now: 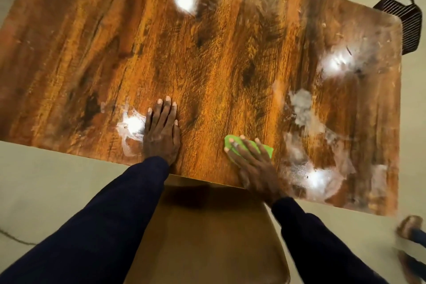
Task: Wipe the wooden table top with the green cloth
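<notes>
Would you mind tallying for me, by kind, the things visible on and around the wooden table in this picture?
Wooden table: 1
Green cloth: 1
Hands on the table top: 2, left hand, right hand
Chair seat at the near edge: 1
Dark slatted chair at the far corner: 1
Sandalled foot on the floor: 1
Total: 7

A pale, glossy cream tiled floor [57,175] surrounds the furniture and mirrors a ceiling light at the far right. A brown wooden chair seat [207,233] is tucked below the near edge. A dark slatted basket [405,18] stands at the far right corner.
</notes>
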